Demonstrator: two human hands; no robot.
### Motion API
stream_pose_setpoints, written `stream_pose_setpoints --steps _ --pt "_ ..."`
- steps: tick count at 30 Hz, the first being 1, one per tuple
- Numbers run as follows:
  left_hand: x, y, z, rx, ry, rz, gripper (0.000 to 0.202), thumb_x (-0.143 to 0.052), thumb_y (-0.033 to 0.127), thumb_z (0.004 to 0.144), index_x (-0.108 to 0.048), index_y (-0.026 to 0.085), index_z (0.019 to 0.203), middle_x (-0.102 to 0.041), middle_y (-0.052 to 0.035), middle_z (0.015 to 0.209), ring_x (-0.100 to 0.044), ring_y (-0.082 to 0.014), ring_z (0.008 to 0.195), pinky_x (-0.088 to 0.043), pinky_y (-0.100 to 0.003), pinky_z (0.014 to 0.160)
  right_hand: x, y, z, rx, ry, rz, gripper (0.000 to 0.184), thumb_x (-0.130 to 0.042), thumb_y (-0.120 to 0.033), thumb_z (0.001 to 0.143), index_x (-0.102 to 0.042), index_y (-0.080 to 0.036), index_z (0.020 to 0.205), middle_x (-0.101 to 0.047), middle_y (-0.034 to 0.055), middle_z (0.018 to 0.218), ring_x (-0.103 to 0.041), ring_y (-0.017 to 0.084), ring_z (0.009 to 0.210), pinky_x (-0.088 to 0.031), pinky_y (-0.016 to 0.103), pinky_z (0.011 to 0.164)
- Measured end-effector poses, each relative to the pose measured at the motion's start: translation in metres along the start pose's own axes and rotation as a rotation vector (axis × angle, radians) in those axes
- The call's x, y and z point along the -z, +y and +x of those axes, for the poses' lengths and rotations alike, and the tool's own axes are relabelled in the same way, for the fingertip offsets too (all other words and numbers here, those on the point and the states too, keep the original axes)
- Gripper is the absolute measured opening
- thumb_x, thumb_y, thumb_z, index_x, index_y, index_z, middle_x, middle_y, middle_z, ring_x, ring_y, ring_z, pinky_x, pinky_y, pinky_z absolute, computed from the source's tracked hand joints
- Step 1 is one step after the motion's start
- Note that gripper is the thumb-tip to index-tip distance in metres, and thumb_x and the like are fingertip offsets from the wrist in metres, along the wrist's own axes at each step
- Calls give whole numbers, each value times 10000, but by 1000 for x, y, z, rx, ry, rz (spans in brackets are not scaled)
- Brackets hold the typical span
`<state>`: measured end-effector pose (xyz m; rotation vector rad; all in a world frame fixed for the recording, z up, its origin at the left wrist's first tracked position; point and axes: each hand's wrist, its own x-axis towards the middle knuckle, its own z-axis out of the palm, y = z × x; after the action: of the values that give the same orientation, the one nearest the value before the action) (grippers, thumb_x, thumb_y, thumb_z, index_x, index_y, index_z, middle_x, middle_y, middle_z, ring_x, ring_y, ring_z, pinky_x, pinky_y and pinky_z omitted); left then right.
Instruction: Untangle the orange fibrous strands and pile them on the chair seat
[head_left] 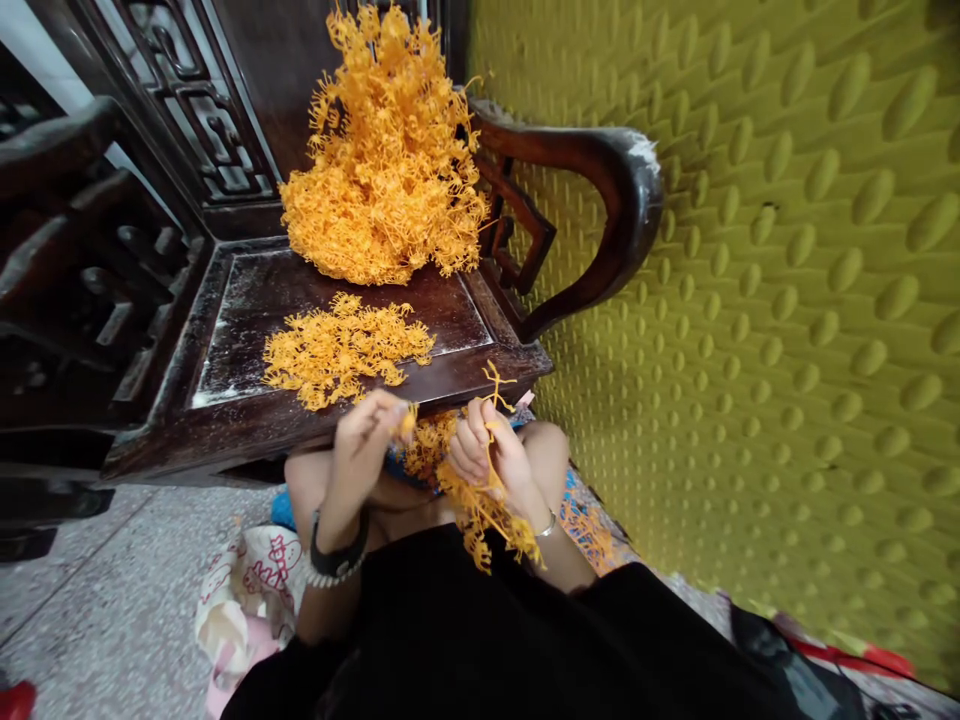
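My left hand (365, 440) is closed in a pinch, with a small orange piece (409, 420) at its fingertips. A short gap away, my right hand (491, 455) is curled around a string of thin, branching orange sprigs (487, 515). One end of the string sticks up above the fingers, and the rest hangs over the wrist toward my lap. More orange sprigs (429, 445) lie in my lap below and between the hands. In front of me, a flat, loose bunch of orange sprigs (345, 345) rests on the dark wooden chair seat (247, 300).
A tall heap of orange sprigs (390, 170) leans at the chair's back. The curved armrest (630, 200) stands beside a yellow-green embossed wall covering (750, 300). A white bag with red drawings (262, 575) sits on the speckled floor (135, 610). Further orange sprigs (589, 530) lie at my right.
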<state>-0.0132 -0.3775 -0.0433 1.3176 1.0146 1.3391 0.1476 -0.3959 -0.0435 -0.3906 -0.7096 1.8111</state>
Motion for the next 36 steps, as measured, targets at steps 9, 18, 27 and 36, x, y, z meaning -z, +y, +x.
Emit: stream_pose_setpoints --steps 9,18,27,36 --pt "50 -22 71 -156 479 911 269 -447 403 935 -596 182 895 -672 -37 698 -609 -182 611 -420 -284 636 -1 -10 5 56 149 -170 430 -560 -469 874 -395 -193 589 -321 -85 409 -270 50 345 -256 165 371" --pt "58 -32 89 -175 358 1074 252 -387 257 937 -616 198 1026 -678 -91 953 -618 -242 813 -424 -351 769 8 -10 16 12 276 -115 555 -532 -574 858 -268 -202 542 -228 -94 386 -192 56 337 -219 177 366" --pt "63 -32 92 -249 282 951 366 -453 473 931 -622 158 1006 -620 -86 1018 -521 -249 1008 -361 -396 928 6 -17 15 50 241 -51 582 -491 -585 879 -237 -195 528 -233 -81 399 -214 60 362 -218 186 394" --pt "-31 3 -8 -196 -363 278 387 -757 384 709 -617 220 1030 -648 -58 1009 -582 -232 949 -428 -325 849 1 -12 10 224 440 -465 455 -526 -593 845 -416 -209 626 -422 -57 485 -355 77 447 -348 212 471"
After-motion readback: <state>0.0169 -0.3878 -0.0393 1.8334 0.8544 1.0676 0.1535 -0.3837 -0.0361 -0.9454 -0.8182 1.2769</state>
